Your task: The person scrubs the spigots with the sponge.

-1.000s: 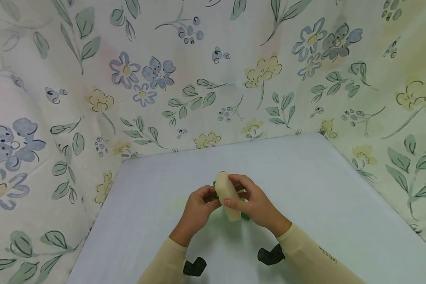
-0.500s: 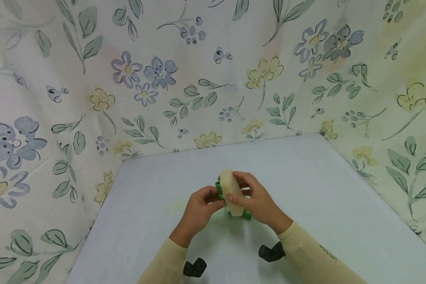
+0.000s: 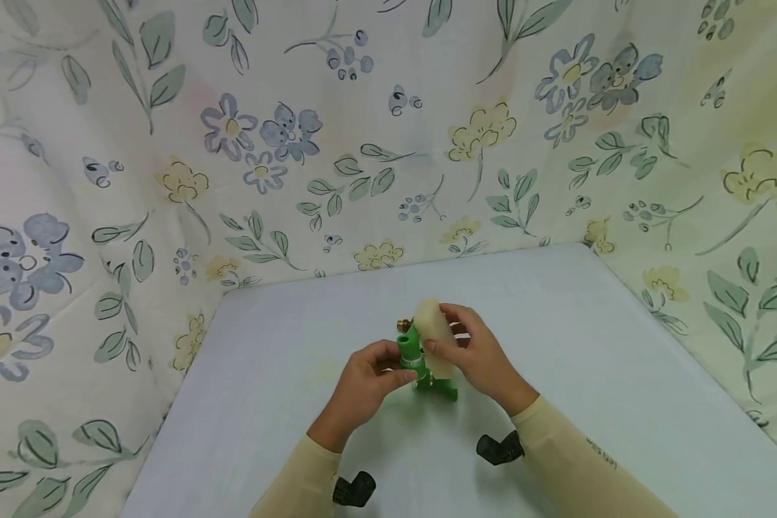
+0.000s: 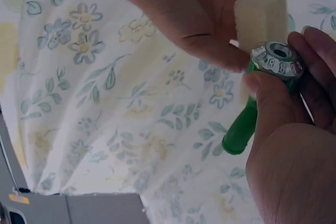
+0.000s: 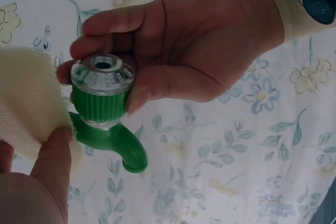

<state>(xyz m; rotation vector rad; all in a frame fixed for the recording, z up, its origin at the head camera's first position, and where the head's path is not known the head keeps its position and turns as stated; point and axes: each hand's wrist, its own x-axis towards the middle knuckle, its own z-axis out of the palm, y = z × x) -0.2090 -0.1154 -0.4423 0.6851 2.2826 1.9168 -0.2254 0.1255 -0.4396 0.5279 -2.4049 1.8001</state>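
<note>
My left hand [image 3: 357,385] pinches a green plastic tap [image 3: 406,349] between thumb and fingers. The tap has a brass end [image 3: 404,325], a curved green spout [image 5: 134,153] and a silvery cap with a hole [image 4: 278,60], best seen in the wrist views. In my right hand [image 3: 482,360] is a cream sponge [image 3: 435,324], gripped between thumb and fingers just right of the tap. Whether the sponge touches the tap I cannot tell. In the right wrist view, the sponge [image 5: 26,87] partly covers the right-hand fingers.
Both hands are above a white table [image 3: 285,360], whose far edge meets a floral cloth [image 3: 362,144] that also hangs at the sides. Black elbow-shaped pieces [image 3: 355,489] stick out at both wrists, below the sleeves' cuffs.
My right hand has shifted the sponge up and to the right, uncovering the green tap that it hid. The left hand keeps its hold on the tap, nearly unmoved.
</note>
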